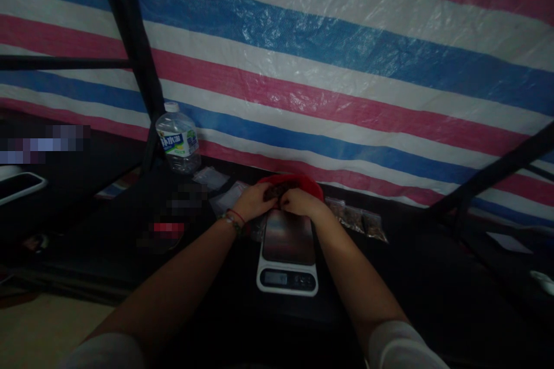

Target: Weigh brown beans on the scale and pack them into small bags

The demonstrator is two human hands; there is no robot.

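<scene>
Apparently gathering, the left hand (pixel 256 200) and curled right hand (pixel 299 202), grip hard to tell, work at brown bits (pixel 279 189) in the red bowl (pixel 312 183) beyond the scale (pixel 289 242); the next move likely needs a careful pinch.

Left arm (pixel 177 282): stretched from near left to far centre, slanting right.
Left hand (pixel 254 202): back upward, fingers bent toward the right.
Right arm (pixel 355 270): stretched from near right to far centre, slanting left.
Right hand (pixel 300 203): fingers curled inward, just beside the other; grip unclear.
</scene>
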